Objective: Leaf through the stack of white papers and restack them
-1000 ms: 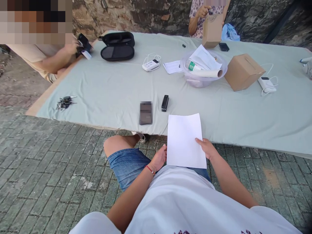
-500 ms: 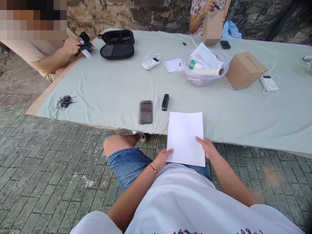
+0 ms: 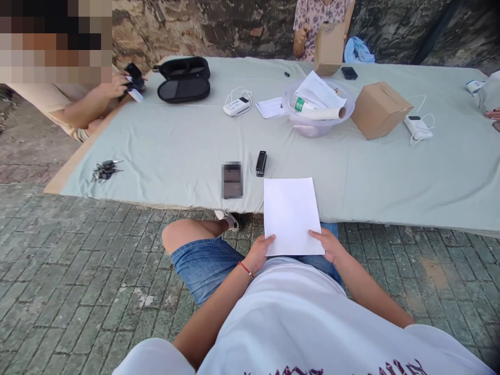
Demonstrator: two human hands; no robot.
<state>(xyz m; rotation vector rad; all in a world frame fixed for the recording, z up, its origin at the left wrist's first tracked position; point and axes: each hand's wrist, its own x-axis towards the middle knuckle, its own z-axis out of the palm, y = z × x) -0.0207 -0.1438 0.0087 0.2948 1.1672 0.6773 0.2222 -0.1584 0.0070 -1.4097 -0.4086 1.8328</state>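
Observation:
A white sheet of paper (image 3: 291,213), perhaps several in a stack, lies between my two hands, its far edge over the table's near edge and its near edge above my lap. My left hand (image 3: 259,253) grips the lower left side, thumb on top and fingers hidden beneath. On the right side, my right hand (image 3: 328,245) pinches the paper in the same way. Just beyond its far left corner is a black stapler (image 3: 261,163), touched by neither hand. A dark, blurred-out flat object (image 3: 232,180) lies to the left of the stapler.
The cloth-covered table (image 3: 175,151) bears keys (image 3: 106,170), an open black case (image 3: 183,83), a plastic basin (image 3: 312,127) with papers and a roll, a cardboard box (image 3: 380,110) and white devices with cables. One person sits at left; another across holds a box (image 3: 328,49).
The view has shifted slightly. My right hand has slid a little down the paper's right side, and both hands still hold it. The person across has lowered the hand with the pen.

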